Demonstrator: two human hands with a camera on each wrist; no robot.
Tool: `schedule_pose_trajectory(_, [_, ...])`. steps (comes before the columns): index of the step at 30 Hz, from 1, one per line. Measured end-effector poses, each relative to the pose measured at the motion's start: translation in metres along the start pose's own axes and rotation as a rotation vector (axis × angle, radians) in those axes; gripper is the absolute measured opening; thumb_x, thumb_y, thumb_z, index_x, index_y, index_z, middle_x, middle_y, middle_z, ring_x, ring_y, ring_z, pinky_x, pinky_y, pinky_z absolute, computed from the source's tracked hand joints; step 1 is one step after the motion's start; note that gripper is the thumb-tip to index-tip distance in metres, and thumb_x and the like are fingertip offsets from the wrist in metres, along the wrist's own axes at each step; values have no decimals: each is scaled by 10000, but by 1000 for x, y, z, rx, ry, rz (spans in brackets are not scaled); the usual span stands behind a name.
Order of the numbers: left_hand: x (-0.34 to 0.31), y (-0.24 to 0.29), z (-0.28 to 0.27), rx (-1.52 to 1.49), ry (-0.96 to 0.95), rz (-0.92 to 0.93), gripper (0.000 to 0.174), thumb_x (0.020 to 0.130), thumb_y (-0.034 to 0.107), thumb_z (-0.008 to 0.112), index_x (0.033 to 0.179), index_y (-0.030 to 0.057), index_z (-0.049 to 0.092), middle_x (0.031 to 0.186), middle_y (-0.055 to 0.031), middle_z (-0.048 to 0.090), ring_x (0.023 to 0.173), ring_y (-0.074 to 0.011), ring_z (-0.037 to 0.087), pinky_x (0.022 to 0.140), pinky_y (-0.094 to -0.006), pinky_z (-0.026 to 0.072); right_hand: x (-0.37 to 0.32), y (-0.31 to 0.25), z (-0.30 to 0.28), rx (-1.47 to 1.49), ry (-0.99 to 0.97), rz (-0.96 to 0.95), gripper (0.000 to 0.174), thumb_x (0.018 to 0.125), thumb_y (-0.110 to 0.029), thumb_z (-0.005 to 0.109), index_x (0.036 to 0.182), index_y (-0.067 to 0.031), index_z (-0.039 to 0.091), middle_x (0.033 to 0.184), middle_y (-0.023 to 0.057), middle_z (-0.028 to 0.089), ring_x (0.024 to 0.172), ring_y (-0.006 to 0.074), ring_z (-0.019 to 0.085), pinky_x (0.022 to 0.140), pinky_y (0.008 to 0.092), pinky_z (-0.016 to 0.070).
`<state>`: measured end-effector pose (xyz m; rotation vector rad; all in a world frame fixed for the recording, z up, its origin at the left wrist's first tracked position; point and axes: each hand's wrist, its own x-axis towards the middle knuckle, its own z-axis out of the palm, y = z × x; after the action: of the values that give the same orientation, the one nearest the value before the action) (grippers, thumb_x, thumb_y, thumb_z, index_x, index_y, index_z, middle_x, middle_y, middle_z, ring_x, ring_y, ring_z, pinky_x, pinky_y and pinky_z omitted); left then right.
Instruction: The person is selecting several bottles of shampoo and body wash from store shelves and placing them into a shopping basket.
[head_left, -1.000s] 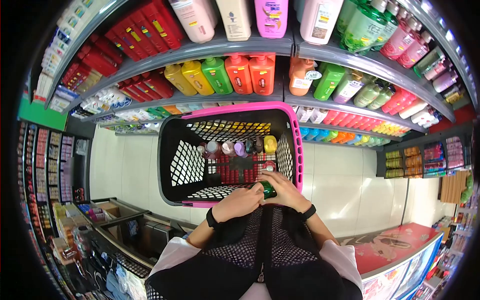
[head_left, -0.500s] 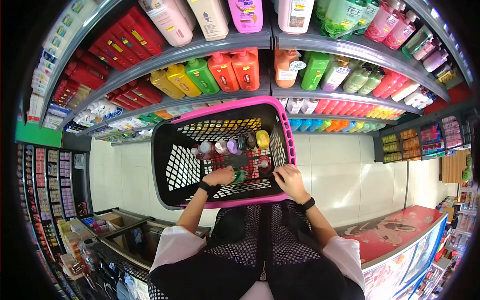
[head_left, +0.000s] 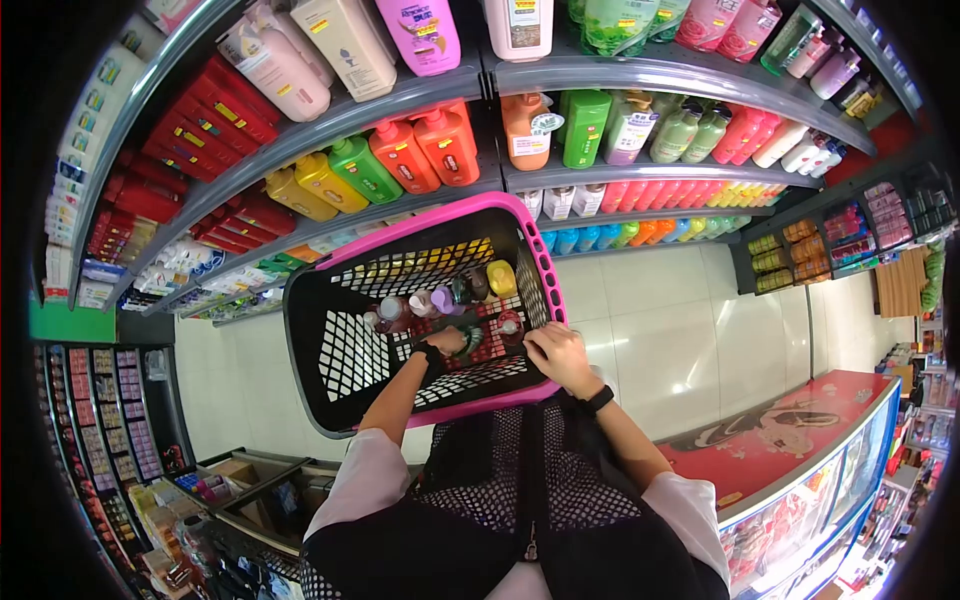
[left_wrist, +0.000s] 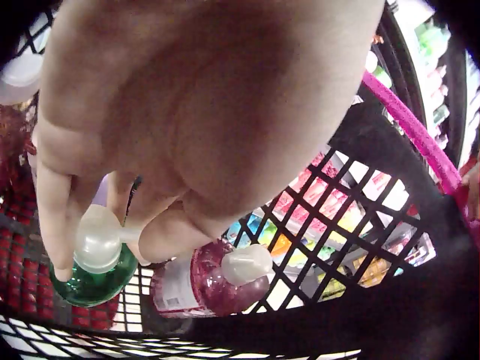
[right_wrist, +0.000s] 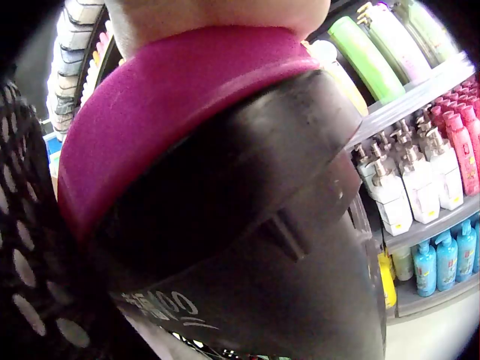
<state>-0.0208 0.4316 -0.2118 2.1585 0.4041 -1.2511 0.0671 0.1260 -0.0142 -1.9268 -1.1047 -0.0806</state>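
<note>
Inside the black shopping basket with its pink rim point(head_left: 470, 206), my left hand point(head_left: 447, 340) reaches down and grips a green pump bottle point(left_wrist: 94, 286) near its pale top. Beside that bottle, in the left wrist view, is a pink-red bottle point(left_wrist: 217, 281) with a whitish pump head. My right hand point(head_left: 562, 356) holds the basket's rim at its near right corner, fingers bent over the edge. Along the basket's far side several bottles stand in a row, among them a purple-capped one point(head_left: 442, 298) and a yellow one point(head_left: 502, 279).
Shelves point(head_left: 640, 75) packed with shampoo and wash bottles rise just beyond the basket. Pale floor tiles point(head_left: 660, 330) stretch to the right. A red-topped display case point(head_left: 790, 430) is at the right, and low dark counters point(head_left: 250, 490) lie behind on the left.
Both hands were together on the green bottle; the right hand has let go and moved to the rim. The left hand has lowered the bottle into the basket. The view has shifted right.
</note>
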Motion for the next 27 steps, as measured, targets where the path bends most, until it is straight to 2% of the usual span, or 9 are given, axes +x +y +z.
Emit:
schedule_pose_trajectory(4, [13,18,1,-310,-64,-15,276,898,270,494,839,6,550,849,-95,543,647,-174,515,602,-356,447,2,1,-2,-20,1,-6,88,770,-92,680,775,-54,601,702,88,605,674,273,593,611,383,478])
schedule_pose_trajectory(6, [-7,56,3,-420,75,-25,284,897,304,485,896,32,565,887,-41,525,735,-148,530,643,-312,461,2,1,-1,-17,0,-3,89,771,-94,680,775,-55,600,700,89,603,674,275,593,610,384,478])
schedule_pose_trajectory(7, [-4,66,3,-463,42,-47,247,883,252,507,973,30,568,901,-24,520,815,-153,535,707,-313,490,1,2,-1,-13,-2,-1,90,772,-97,680,775,-55,600,698,90,601,675,277,592,608,386,477])
schedule_pose_trajectory(10, [-6,88,12,-657,88,-61,196,855,190,541,972,33,550,926,-32,505,817,-160,529,746,-338,502,1,3,1,2,3,-13,89,771,-89,680,782,-52,599,698,95,599,675,281,590,614,385,476])
schedule_pose_trajectory(13, [-27,109,7,-696,106,-87,174,863,146,546,818,3,458,873,-62,439,787,-185,499,827,-350,488,0,3,2,27,-2,2,91,767,-76,681,790,-45,599,699,98,598,673,282,587,621,384,475])
schedule_pose_trajectory(16, [-4,81,14,-731,22,-75,120,823,117,547,907,35,524,968,-41,490,850,-148,530,777,-330,519,-1,1,1,31,1,4,92,757,-61,682,792,-39,600,696,100,596,666,282,583,626,383,472])
schedule_pose_trajectory(20, [-6,78,13,-769,58,-54,107,819,109,538,901,40,530,959,-35,485,856,-147,530,802,-312,522,0,3,0,47,19,5,91,750,-54,683,789,-38,602,693,100,597,659,283,580,623,382,470])
schedule_pose_trajectory(23, [-19,87,7,-764,156,-68,93,864,146,537,882,56,527,915,-18,472,832,-143,536,821,-300,521,0,2,0,50,16,8,90,746,-47,683,785,-36,602,691,100,598,653,284,579,622,380,468])
schedule_pose_trajectory(27, [-17,90,8,-764,198,-37,219,947,245,493,861,46,520,848,-13,506,724,-140,537,751,-294,526,1,4,-1,51,11,11,90,745,-46,681,783,-35,600,689,99,599,654,284,581,627,380,471])
